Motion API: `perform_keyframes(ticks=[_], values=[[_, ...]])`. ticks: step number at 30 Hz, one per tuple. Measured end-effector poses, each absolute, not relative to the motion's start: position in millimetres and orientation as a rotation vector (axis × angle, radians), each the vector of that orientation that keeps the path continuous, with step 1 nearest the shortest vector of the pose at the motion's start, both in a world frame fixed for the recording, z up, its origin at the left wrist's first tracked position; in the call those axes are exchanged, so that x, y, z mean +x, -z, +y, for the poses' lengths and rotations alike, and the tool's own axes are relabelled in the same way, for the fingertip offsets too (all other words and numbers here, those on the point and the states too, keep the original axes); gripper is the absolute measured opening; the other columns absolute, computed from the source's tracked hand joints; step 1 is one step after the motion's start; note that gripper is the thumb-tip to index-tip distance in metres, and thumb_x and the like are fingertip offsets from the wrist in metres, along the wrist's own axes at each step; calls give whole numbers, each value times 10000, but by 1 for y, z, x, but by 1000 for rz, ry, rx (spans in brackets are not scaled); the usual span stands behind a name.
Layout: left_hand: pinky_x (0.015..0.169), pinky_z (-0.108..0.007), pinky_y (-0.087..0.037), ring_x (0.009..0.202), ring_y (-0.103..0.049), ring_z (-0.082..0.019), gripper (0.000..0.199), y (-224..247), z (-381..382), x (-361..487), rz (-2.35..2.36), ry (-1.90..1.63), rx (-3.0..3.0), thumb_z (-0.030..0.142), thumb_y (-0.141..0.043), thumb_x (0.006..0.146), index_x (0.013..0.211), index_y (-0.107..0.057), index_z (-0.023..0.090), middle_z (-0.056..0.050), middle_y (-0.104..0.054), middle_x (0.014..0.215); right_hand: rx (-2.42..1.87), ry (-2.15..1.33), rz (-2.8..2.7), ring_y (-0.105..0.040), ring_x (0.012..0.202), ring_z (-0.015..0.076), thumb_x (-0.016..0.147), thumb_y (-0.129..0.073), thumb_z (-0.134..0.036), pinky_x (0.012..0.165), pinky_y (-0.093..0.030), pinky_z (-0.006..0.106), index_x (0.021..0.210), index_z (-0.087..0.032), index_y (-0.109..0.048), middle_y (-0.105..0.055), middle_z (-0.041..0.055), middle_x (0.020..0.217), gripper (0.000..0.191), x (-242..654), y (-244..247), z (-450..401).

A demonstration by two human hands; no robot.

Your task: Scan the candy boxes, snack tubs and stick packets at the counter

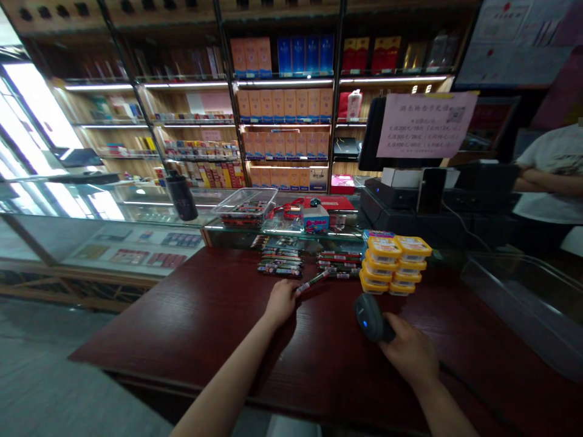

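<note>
My left hand (281,302) is closed around the near end of a slim stick-shaped pack (314,281), dark with a pale printed label. The pack's far end points toward a pile of similar sticks (337,262); I cannot tell whether it touches them. Another stack of sticks (280,262) lies just beyond my left hand. In my right hand (412,352) is a dark handheld barcode scanner (370,318) with a blue light, its head turned to the left. Yellow-lidded tubs (394,265) stand in two columns beyond the scanner.
All this is on a dark red wooden table (218,328). Behind it, a glass counter holds a clear plastic tray (248,206) of sticks, a small blue box (316,220) and a black bottle (182,197). A clear bin (523,303) is at right; a person (553,164) stands beyond.
</note>
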State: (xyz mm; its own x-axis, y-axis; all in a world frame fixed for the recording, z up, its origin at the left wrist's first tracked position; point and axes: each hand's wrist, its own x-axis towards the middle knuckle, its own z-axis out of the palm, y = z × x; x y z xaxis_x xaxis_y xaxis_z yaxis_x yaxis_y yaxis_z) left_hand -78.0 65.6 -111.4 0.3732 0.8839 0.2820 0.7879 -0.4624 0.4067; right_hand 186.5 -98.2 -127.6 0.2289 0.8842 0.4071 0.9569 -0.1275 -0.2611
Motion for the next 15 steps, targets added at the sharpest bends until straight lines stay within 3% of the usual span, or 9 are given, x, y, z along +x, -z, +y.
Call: perform_keyframes(ticks=[5,10,15], values=[[789,-289,-402,863,-554,-187,132,121,49,-76,1486,-901,2355,249,-566,830,871,-670,179,-56,-637,873,-2003,-62,-1606,-671,743,236,736,-552,-324,608,-420,297,918,-239,-645,-719,34,797,222,176,110,-103],[766,-291,-400,829,-560,-181,129,126,47,-78,1488,-963,2329,298,-617,804,838,-672,187,-47,-637,840,-1629,-608,-1434,-668,828,216,666,-652,-388,721,-492,295,951,-184,-659,-730,55,899,351,156,97,-106],[764,-294,-401,825,-561,-184,117,128,47,-77,1475,-982,2331,280,-641,778,839,-682,189,-46,-641,829,-1577,-800,-1422,-644,649,188,653,-674,-414,596,-501,284,936,-160,-679,-712,28,713,380,140,92,-110]])
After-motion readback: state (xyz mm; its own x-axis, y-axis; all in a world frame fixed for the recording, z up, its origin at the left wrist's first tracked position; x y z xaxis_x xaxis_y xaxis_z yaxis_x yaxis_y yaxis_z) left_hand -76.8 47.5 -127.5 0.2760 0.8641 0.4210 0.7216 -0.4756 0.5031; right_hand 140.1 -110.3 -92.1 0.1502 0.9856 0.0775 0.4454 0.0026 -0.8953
